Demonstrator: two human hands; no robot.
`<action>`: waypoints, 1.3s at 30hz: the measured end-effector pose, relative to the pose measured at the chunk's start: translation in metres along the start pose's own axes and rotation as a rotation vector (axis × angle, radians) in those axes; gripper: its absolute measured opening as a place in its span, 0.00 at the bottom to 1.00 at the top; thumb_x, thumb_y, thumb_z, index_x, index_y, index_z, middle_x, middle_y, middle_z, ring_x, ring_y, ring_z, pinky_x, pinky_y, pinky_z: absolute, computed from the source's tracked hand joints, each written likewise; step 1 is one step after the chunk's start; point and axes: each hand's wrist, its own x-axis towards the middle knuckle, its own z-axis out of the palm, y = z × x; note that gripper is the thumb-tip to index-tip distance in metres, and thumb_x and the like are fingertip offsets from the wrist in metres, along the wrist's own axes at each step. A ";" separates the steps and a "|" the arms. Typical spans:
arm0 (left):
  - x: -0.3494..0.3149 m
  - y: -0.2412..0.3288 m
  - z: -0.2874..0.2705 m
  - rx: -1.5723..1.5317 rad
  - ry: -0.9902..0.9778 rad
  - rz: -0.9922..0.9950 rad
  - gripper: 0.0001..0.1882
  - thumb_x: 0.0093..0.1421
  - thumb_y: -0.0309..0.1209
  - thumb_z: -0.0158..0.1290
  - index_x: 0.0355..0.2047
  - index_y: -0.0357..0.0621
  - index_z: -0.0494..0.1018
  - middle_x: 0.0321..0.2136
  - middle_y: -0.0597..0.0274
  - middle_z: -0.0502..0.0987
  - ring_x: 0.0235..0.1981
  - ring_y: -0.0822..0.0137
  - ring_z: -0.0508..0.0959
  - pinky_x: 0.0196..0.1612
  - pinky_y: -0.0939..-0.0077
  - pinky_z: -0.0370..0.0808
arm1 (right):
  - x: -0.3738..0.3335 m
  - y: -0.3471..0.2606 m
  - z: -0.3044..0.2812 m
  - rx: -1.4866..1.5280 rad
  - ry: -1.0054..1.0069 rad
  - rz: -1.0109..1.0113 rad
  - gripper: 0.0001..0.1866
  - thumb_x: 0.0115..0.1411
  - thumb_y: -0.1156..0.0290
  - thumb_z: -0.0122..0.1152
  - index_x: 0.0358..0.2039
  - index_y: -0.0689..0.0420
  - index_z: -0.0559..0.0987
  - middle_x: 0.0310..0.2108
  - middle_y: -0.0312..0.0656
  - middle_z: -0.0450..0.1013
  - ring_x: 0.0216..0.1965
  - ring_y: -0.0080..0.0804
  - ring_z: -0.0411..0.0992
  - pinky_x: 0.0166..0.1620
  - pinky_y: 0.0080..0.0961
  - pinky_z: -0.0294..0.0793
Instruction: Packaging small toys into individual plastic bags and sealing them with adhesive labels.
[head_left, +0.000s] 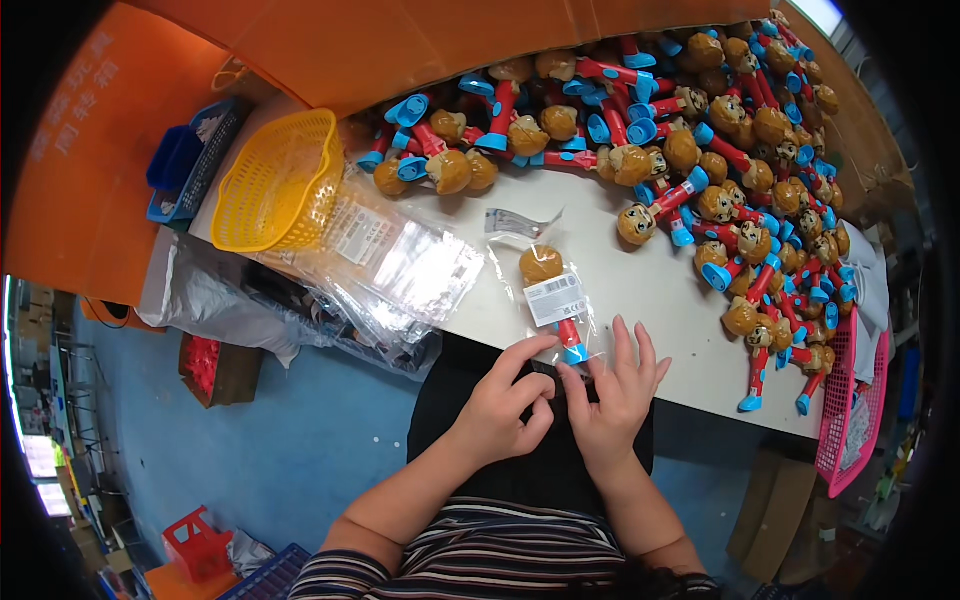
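Observation:
A clear plastic bag (506,270) lies near the table's front edge. Inside it is a doll-like toy (542,263) with a round brown head, a red body and a blue base, face down or turned away. A white printed label (556,300) covers its middle. My left hand (503,405) rests at the bag's lower left, its index finger stretched to the edge and its other fingers loosely bent. At the lower right, my right hand (612,405) has its fingers spread, with thumb and index finger at the bag's bottom edge. Neither hand visibly grips anything.
Many similar toys (630,165) are heaped along the table's back and right. Flat clear bags (415,265) lie left, beside a yellow basket (225,205). A pink basket (828,440) hangs at the right edge. An orange panel (420,45) stands behind.

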 end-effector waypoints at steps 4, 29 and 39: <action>-0.003 -0.005 0.001 0.010 0.026 -0.033 0.07 0.47 0.13 0.51 0.27 0.34 0.71 0.53 0.40 0.67 0.56 0.45 0.73 0.59 0.59 0.73 | 0.002 0.000 0.008 0.010 0.000 -0.003 0.14 0.52 0.64 0.72 0.31 0.61 0.80 0.59 0.53 0.69 0.63 0.58 0.62 0.59 0.79 0.40; -0.032 -0.047 -0.016 0.315 0.198 0.160 0.24 0.45 0.19 0.69 0.45 0.50 0.79 0.52 0.50 0.68 0.40 0.63 0.77 0.38 0.74 0.77 | 0.066 0.037 -0.034 0.110 -0.298 -0.770 0.15 0.49 0.75 0.68 0.40 0.52 0.80 0.50 0.42 0.77 0.46 0.42 0.75 0.55 0.42 0.74; -0.027 -0.047 -0.023 0.130 0.162 0.118 0.14 0.49 0.21 0.66 0.38 0.43 0.81 0.47 0.51 0.73 0.39 0.62 0.78 0.41 0.73 0.79 | 0.067 0.048 -0.021 0.387 -0.399 -0.597 0.12 0.47 0.76 0.69 0.35 0.56 0.80 0.50 0.46 0.76 0.45 0.46 0.75 0.51 0.38 0.75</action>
